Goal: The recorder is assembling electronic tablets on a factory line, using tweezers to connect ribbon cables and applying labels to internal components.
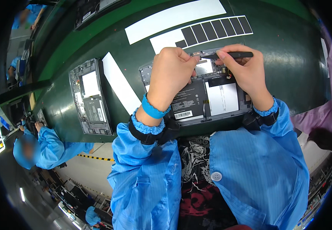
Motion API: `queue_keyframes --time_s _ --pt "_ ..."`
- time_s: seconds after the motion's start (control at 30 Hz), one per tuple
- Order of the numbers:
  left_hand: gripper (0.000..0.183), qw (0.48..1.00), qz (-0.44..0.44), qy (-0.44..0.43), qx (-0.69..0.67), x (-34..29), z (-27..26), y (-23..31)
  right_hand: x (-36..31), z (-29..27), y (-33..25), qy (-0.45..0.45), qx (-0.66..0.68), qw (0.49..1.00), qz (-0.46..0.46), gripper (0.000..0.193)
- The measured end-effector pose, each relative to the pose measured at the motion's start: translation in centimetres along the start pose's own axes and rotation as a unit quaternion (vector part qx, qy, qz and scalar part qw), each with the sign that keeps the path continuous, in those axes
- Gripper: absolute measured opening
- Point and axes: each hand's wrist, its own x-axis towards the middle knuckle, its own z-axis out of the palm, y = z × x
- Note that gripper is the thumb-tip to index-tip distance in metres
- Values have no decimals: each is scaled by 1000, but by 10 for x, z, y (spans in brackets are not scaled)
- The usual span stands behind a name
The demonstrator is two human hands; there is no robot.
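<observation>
An opened laptop base [146,73] lies on the green table in front of me, its circuit board and black battery [191,100] exposed. My right hand [248,73] grips black tweezers [243,55] near the far edge of the base, their tips pointing left. Close to those tips, my left hand [170,73] is closed in a pinch over the same edge. Whatever sits between its fingertips is too small or hidden to make out. A silvery plate [204,68] shows between the two hands. The left hand and wrist cover part of the base's left side.
Another opened laptop base [91,96] rests to the left, beside a white strip [121,82]. Beyond my hands lie a white sheet with black rectangles [166,41] and a long white sheet [173,20]. A co-worker in blue [55,147] works at far left; a pink sleeve [319,117] appears at right.
</observation>
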Motion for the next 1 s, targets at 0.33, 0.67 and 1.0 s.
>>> queue_keyframes --time_s 0.33,0.67,1.0 --pt "36 994 -40 -56 80 5 -14 14 -1 -1 -3 -14 -12 1000 -14 14" --pt "42 989 27 -58 132 -2 -18 2 5 -5 3 36 35 996 -79 19" --pt "10 939 148 277 141 -152 -81 -130 -58 13 -19 -109 76 991 -13 14"
